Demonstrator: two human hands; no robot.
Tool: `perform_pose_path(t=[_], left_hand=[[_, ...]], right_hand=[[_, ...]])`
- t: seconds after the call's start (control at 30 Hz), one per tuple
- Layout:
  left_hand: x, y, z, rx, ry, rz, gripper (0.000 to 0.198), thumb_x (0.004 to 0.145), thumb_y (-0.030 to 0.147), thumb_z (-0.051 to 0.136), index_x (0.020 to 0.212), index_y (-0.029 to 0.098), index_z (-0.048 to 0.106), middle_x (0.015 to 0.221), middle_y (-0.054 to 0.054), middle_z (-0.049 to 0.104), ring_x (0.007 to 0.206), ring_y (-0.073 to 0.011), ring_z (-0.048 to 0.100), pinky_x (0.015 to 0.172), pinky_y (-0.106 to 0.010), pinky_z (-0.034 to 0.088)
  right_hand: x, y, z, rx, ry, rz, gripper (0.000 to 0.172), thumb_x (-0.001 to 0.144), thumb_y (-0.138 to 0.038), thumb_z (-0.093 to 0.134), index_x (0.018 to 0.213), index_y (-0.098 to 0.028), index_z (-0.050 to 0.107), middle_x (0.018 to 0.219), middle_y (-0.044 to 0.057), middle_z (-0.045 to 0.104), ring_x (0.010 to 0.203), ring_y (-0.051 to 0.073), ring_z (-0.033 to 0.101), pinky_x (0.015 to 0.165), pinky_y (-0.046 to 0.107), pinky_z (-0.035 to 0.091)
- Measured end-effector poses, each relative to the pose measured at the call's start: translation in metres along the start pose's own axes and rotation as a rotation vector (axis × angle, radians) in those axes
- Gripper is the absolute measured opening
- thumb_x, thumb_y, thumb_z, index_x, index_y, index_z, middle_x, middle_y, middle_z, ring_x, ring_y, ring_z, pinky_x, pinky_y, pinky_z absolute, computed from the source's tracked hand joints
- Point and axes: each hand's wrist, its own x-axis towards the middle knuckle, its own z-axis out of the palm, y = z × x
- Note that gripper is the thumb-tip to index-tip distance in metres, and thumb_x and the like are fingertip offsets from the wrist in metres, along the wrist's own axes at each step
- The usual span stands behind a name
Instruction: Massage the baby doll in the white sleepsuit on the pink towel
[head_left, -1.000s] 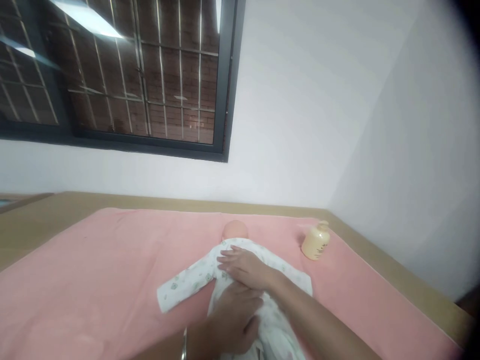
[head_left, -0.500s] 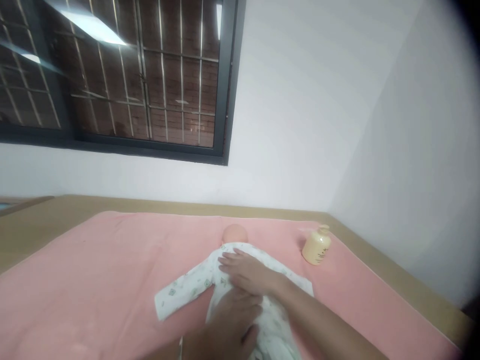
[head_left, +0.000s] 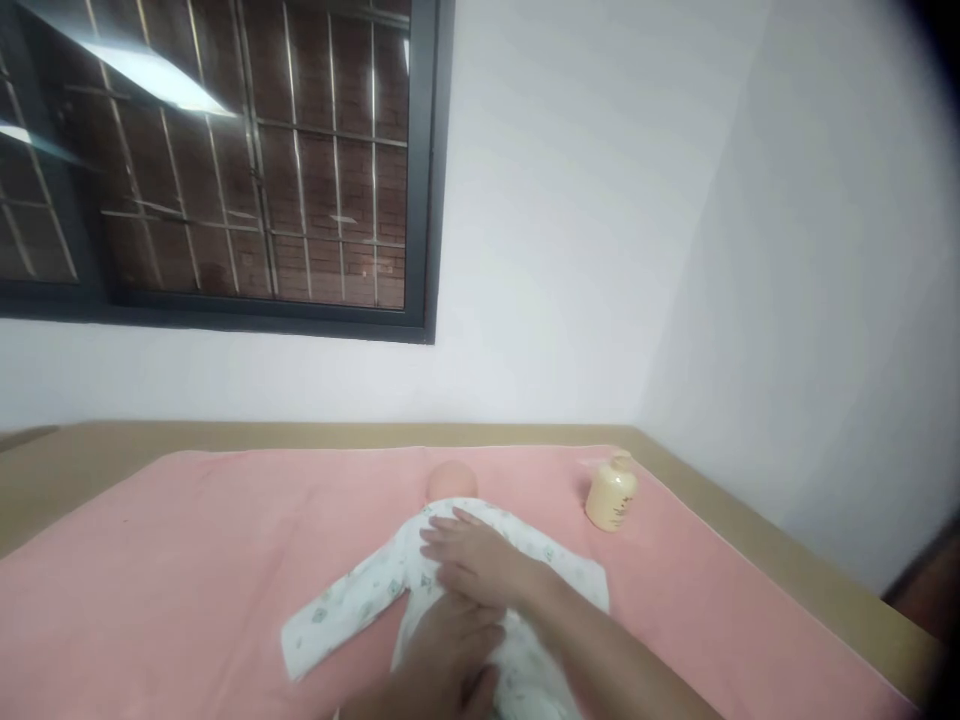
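Observation:
A white baby garment with small green prints (head_left: 345,612) lies with its sleeves spread, and a round pinkish head, perhaps a doll's, (head_left: 451,482) shows at its collar. My right hand (head_left: 476,560) rests on the chest of the garment, palm down with fingers spread. Just below it, my left hand (head_left: 454,650) lies over the belly part, fingers apart and pointing right, slightly blurred. The hands nearly touch or overlap. Both cover the middle of the garment, and its lower end runs out of view.
A pink cloth (head_left: 225,560) covers most of the wooden surface (head_left: 757,550). A cream pump bottle (head_left: 611,495) stands on the cloth at the right. Behind are a white wall and a barred window (head_left: 262,170). Something dark shows at the right edge.
The camera view has shifted, so the garment, bottle and window appear further left and slightly lower. Both hands stay on the garment in nearly the same places.

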Motion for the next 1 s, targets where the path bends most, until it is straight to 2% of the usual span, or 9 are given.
perform_pose_path(t=[0.07,0.17,0.27,0.4,0.5,0.73,0.87,0.93,1.0], left_hand=[[-0.005,-0.005,0.000,-0.010,-0.006,-0.077,0.037,0.087,0.024,0.050,0.124,0.028,0.054,0.123,-0.005,0.062,0.112,-0.0227,0.057,0.093,-0.037,0.052],[-0.005,-0.020,0.003,-0.019,0.031,-0.203,0.034,0.090,0.020,0.042,0.120,0.026,0.055,0.119,-0.006,0.063,0.106,-0.0200,0.059,0.091,-0.034,0.052],[0.006,-0.040,0.005,0.148,0.128,-0.364,0.026,0.089,0.023,0.045,0.109,0.021,0.061,0.116,-0.010,0.062,0.109,-0.0255,0.056,0.093,-0.043,0.048],[0.027,-0.055,0.003,0.245,0.021,-0.536,0.023,0.090,0.022,0.043,0.075,0.018,0.060,0.088,-0.008,0.062,0.087,-0.0230,0.055,0.081,-0.040,0.045],[0.033,-0.052,-0.001,0.277,-0.024,-0.588,0.025,0.089,0.018,0.040,0.069,0.018,0.053,0.079,-0.006,0.057,0.079,-0.0214,0.051,0.075,-0.038,0.041],[0.034,-0.040,-0.013,0.233,-0.128,-0.595,0.029,0.094,0.025,0.032,0.070,0.019,0.047,0.076,-0.003,0.057,0.072,-0.0180,0.050,0.070,-0.031,0.036],[0.056,-0.053,-0.013,0.208,-0.170,-0.847,0.030,0.095,0.030,0.029,0.081,0.020,0.054,0.076,-0.004,0.063,0.070,-0.0183,0.057,0.062,-0.028,0.034],[0.066,-0.060,-0.010,0.283,-0.192,-0.934,0.030,0.093,0.030,0.031,0.085,0.019,0.058,0.081,-0.007,0.065,0.075,-0.0208,0.060,0.065,-0.029,0.036],[0.071,-0.063,-0.005,0.423,-0.177,-0.916,0.031,0.091,0.030,0.034,0.082,0.017,0.061,0.089,-0.011,0.066,0.088,-0.0249,0.061,0.076,-0.034,0.038]], right_hand=[[0.004,0.011,0.006,0.007,0.102,0.121,0.041,0.096,-0.030,0.040,0.134,-0.022,0.051,0.144,0.005,0.043,0.136,0.020,0.033,0.115,0.041,0.018],[-0.013,0.028,0.023,0.052,0.293,0.300,0.043,0.096,-0.032,0.036,0.133,-0.017,0.053,0.140,0.009,0.047,0.132,0.022,0.040,0.111,0.042,0.028],[-0.033,0.033,0.037,0.066,0.470,0.425,0.039,0.095,-0.032,0.038,0.120,-0.016,0.064,0.128,0.011,0.058,0.122,0.024,0.050,0.107,0.043,0.035],[-0.037,0.024,0.039,0.049,0.546,0.481,0.031,0.092,-0.027,0.041,0.091,-0.020,0.070,0.108,0.012,0.067,0.107,0.026,0.057,0.099,0.045,0.040],[-0.035,0.016,0.035,0.059,0.582,0.443,0.028,0.092,-0.024,0.040,0.080,-0.021,0.065,0.093,0.010,0.066,0.094,0.026,0.058,0.087,0.042,0.045],[-0.050,0.017,0.033,0.068,0.564,0.290,0.026,0.093,-0.026,0.036,0.076,-0.022,0.054,0.077,0.006,0.058,0.076,0.021,0.053,0.073,0.035,0.043],[-0.031,0.025,0.028,-0.059,0.544,0.574,0.026,0.091,-0.026,0.036,0.085,-0.019,0.060,0.088,0.012,0.062,0.086,0.026,0.057,0.078,0.039,0.044],[-0.017,0.033,0.023,-0.153,0.443,0.684,0.032,0.092,-0.029,0.035,0.089,-0.016,0.064,0.094,0.016,0.065,0.092,0.029,0.059,0.087,0.046,0.041],[-0.005,0.043,0.017,-0.180,0.298,0.736,0.044,0.095,-0.035,0.028,0.088,-0.016,0.067,0.093,0.017,0.067,0.092,0.031,0.062,0.094,0.054,0.036]])
